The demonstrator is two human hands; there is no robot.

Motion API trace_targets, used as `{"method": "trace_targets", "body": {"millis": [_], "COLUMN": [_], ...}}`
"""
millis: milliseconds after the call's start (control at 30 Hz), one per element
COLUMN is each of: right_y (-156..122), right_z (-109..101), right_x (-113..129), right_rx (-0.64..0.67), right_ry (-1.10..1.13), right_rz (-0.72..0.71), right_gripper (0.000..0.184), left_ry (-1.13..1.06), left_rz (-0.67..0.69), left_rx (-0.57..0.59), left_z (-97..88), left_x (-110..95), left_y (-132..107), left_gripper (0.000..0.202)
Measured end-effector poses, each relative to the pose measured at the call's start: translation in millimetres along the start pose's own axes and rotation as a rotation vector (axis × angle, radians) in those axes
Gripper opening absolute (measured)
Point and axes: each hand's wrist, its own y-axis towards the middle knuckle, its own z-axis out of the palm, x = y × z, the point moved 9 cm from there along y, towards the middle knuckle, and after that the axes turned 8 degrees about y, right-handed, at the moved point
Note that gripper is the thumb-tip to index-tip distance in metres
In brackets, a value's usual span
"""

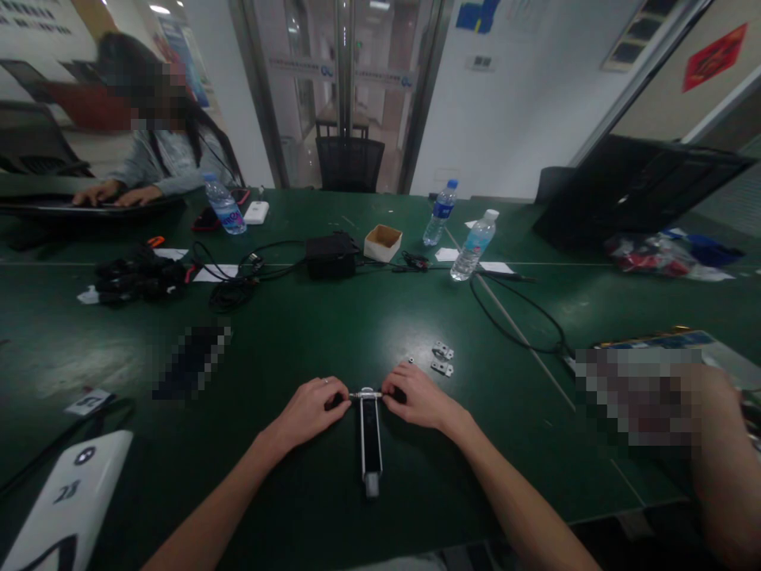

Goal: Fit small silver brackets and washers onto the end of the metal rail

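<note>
A long black and silver device [370, 436] lies on the green table [380, 317], pointing away from me. My left hand [312, 410] is curled, with its fingertips pinched on the left end of a thin metal crosspiece [367, 393] at the device's far end. My right hand [416, 396] pinches the right end of the same crosspiece. Two small metal brackets [442, 358] and a tiny screw [410, 361] lie just beyond my right hand.
Further back are tangled black cables [143, 277], a black box [331, 254], a small cardboard box [383, 242] and three water bottles [472, 246]. A person types at the far left [119, 190]. Another person's arm [713, 444] is at the right. A white device [65, 500] lies near left.
</note>
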Motion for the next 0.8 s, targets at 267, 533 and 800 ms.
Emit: {"method": "trace_targets", "body": {"millis": [267,533,800], "right_y": [-1.7,-2.3,-2.5], "right_z": [-0.2,-1.0,0.5], "right_x": [-0.8,0.2,1.9], "right_rx": [-0.007,-0.01,-0.027], "right_ry": [-0.009,-0.003,-0.016], "right_rz": [-0.002,-0.019,-0.046], "right_gripper": [0.003,0.004,0.005], "left_ry": [-0.011,-0.061,-0.129], "left_rz": [0.003,0.023,0.03], "left_rx": [0.003,-0.056,-0.065], "left_z": [4.3,2.1,3.6], "left_x": [4.2,4.4,6.4], "left_y": [0.6,0.8,1.1], "left_gripper": [0.018,0.014,0.018]}}
